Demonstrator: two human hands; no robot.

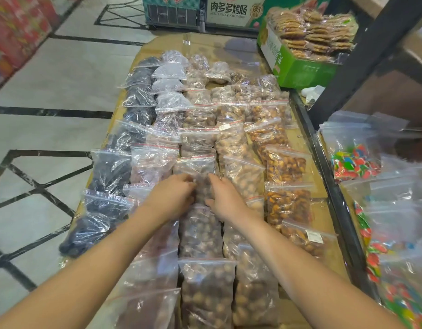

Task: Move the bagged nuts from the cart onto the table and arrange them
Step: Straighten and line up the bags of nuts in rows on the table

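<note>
Both hands work one bag of brown nuts at mid-frame, in the middle column of the table. Left hand sits at the bag's left edge, right hand at its right edge; fingers of both curl in against the plastic, so each looks to be pinching a side of it. Bag lies directly between the two grips, neither hand nearer. Its long axis runs up and down the frame, in line with the column, sealed red strip at the far end.

Judgement: the move in hand is squaring this bag into its column, overlapping the bag just below it.

Count, as far as it can be told: five columns of bags run from the lower edge toward the top of the frame. From left: black contents, purplish-brown, brown nuts, pale nuts, orange-brown nuts. Roughly seven to ten bags per column; overlap and blur at the far end prevent an exact tally.

Cart not identifiable. Bags of coloured sweets at right; green box of biscuits upper right.
</note>
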